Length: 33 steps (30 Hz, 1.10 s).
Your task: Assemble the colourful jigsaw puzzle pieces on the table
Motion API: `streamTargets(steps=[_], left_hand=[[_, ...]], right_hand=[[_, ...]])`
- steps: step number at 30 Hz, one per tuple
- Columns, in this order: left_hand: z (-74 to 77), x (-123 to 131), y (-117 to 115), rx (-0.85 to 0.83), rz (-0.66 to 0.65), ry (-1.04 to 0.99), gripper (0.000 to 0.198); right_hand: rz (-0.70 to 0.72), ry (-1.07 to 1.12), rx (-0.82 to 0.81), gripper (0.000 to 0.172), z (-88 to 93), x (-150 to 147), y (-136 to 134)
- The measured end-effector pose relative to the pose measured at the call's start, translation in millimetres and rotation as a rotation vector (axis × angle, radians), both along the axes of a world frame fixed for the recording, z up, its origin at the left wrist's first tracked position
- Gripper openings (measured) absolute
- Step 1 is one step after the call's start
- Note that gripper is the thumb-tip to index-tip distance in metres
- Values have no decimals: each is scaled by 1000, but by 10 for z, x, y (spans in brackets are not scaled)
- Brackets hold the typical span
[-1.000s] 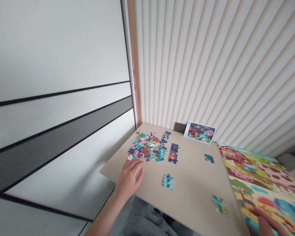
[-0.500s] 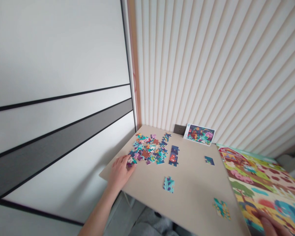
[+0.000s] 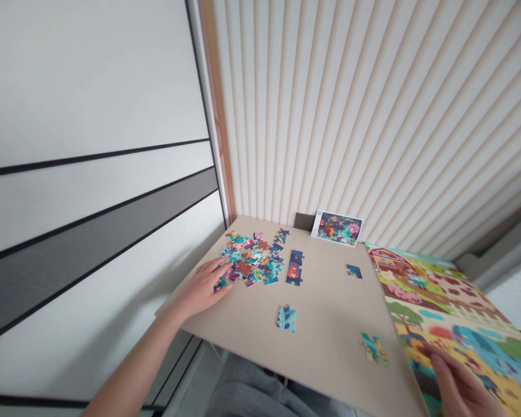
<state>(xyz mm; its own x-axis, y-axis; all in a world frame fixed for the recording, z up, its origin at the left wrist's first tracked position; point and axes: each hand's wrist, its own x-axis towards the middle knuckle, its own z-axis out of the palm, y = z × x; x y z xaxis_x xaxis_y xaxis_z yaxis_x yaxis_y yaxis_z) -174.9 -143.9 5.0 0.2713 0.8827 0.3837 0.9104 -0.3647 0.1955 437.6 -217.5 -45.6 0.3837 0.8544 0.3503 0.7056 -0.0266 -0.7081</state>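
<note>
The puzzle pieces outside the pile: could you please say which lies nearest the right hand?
The teal-and-yellow joined group beside the farm puzzle; the dark blue strip lies farther from the right hand.

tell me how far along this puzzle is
Looks early. Done: only small joined sections sit apart, a dark strip, a teal block and a teal cluster. In hand: the left hand touches the edge of the loose pile; the right hand rests on the farm board. Left: most pieces, still heaped in that pile.
</note>
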Motion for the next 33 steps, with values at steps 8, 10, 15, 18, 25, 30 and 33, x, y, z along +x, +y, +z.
streamTargets(steps=[8, 10, 15, 18, 25, 30, 33], left_hand=[[-298, 6, 182, 31, 23, -75, 48], [-329, -17, 178, 37, 25, -85, 49], [-312, -41, 181, 39, 26, -97, 51], [-283, -26, 178, 51, -7, -90, 50], [-199, 33, 115, 92, -78, -86, 56], [-158, 75, 44, 89, -138, -114, 59], [-145, 90, 13, 71, -150, -127, 59]], right_hand=[[-44, 82, 1, 46, 27, -68, -13], [-33, 78, 0, 46, 49, -85, -14], [-5, 56, 23, 46, 75, -107, 9], [-19, 50, 16, 46, 102, -128, 13], [-5, 43, -8, 45, 118, -127, 7], [-6, 25, -23, 46, 85, -74, 12], [-10, 2, -43, 47, 74, -47, 13]])
